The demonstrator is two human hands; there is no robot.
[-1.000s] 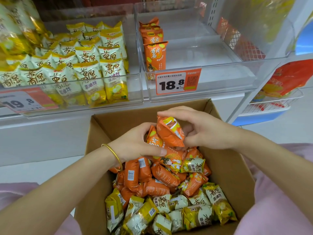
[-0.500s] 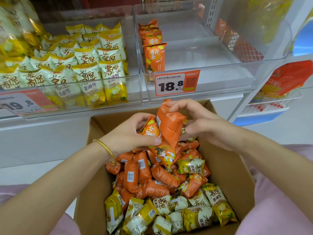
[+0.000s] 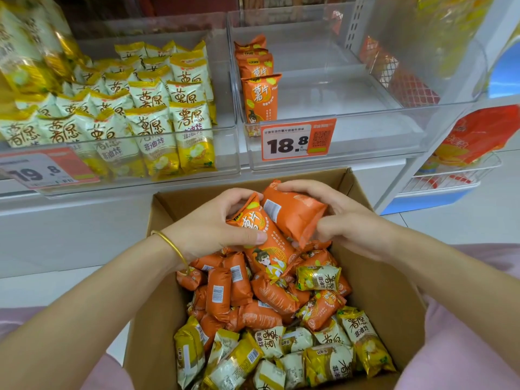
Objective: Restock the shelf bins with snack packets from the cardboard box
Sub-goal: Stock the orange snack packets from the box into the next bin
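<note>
Turned since the earlier frames: the packet held by the right hand (image 3: 347,220) is now laid slantwise, barcode side up, against the one held by the left hand (image 3: 211,230), which has been drawn further clear of the pile.

Left hand: fingers are curled round the upper end of the face-up orange packet (image 3: 266,244), with the thumb pressed across its print. A bracelet (image 3: 172,246) is worn at that wrist.

Right hand: fingers are curled over the far edge of the back-up orange packet (image 3: 294,213), with the thumb pinched at the near edge.

The two packets are touching, and their long axes run far-left to near-right.

Directly beneath the hands, loose orange packets (image 3: 239,294) are heaped in the cardboard box (image 3: 394,291). Yellow packets (image 3: 309,361) lie nearer the person.

Ahead of and above the hands, the orange bin (image 3: 380,149) is mostly bare. One file of upright orange packets (image 3: 259,94) is kept at its left wall, ahead of the left hand, and a price tag (image 3: 298,139) is clipped to the front. The yellow bin (image 3: 225,153), left of the left hand, is well stocked.

Judged step: a handful is being gathered for the orange bin. The bare floor lies straight ahead of the right hand, the nearer one. The packets would need standing upright and lifting over the front wall.
</note>
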